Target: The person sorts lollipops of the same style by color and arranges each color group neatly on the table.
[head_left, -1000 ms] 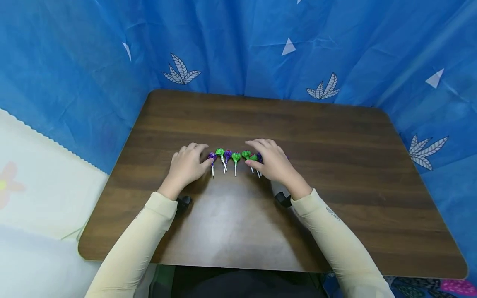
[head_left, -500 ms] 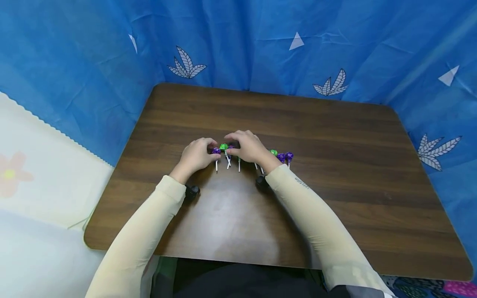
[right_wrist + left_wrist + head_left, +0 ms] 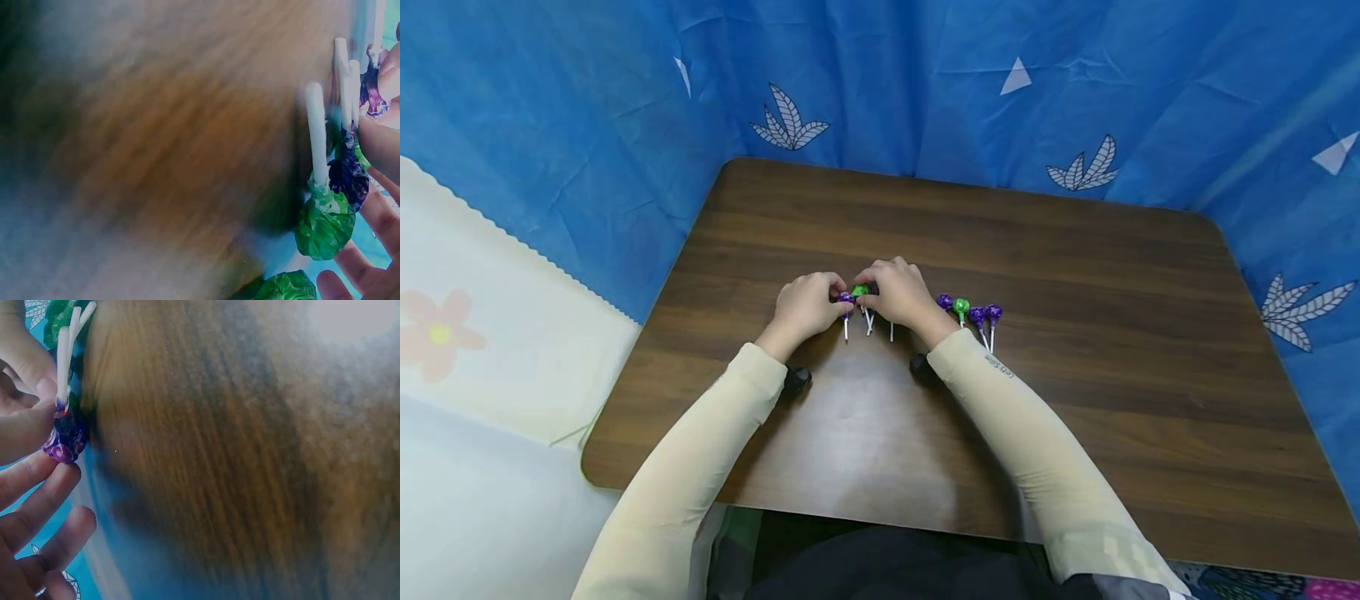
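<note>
My left hand [image 3: 805,307] pinches a purple-wrapped lollipop [image 3: 846,297] at the left end of a row on the wooden table. In the left wrist view, thumb and fingertips surround its wrapper [image 3: 65,440], white stick toward me. Right beside it, my right hand [image 3: 901,293] has thumb and forefinger round a green-wrapped lollipop [image 3: 861,290]. The right wrist view shows that one mostly hidden behind the thumb. A dark purple lollipop [image 3: 350,181] and another green lollipop [image 3: 325,225] lie under the right hand, largely covered in the head view.
Several more lollipops continue the row beyond the right wrist, among them a green one [image 3: 961,307] and a purple one [image 3: 993,312]. The brown wooden table [image 3: 1112,400] has rounded corners. A blue curtain [image 3: 895,92] hangs behind it, and white cloth [image 3: 482,417] lies at left.
My right hand has moved left along the row, uncovering the lollipops at the right. Its fingers have closed in on the green lollipop, and my left fingers on the purple one.
</note>
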Motion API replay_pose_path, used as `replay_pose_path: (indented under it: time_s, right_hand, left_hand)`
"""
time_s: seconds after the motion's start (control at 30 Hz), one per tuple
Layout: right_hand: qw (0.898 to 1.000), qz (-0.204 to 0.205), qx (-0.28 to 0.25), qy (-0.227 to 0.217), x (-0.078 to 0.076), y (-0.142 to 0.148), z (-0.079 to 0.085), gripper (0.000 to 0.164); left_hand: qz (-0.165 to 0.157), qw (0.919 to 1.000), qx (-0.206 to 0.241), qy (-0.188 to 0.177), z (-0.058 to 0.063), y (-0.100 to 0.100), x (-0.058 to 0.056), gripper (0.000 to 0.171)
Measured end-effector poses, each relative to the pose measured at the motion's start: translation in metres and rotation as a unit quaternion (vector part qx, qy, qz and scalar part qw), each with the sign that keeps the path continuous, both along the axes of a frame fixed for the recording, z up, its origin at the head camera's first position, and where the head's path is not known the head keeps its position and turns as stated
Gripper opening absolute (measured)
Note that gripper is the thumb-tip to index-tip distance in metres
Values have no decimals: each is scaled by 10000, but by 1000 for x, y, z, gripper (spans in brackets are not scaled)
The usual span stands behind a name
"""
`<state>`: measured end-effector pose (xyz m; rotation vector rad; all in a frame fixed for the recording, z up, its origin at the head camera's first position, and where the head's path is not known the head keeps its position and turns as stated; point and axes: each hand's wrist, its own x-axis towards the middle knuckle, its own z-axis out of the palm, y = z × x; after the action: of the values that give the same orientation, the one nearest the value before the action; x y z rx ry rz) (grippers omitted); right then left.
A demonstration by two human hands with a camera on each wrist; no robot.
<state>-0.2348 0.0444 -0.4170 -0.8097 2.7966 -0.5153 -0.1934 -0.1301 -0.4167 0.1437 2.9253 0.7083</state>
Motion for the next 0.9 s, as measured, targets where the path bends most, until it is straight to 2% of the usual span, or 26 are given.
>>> replay_pose_path:
  time_s: [0.37,0.9]
  right_hand:
    - [9997,-209,-81,-35,-4,-2,-3,33]
    - [9997,-211,-5,-136,-4,0,0,34]
  left_hand:
    - [87,9995,212,-231,0,1,-1,25]
    - [325,9983,440,-194,-1,-2,-3,21]
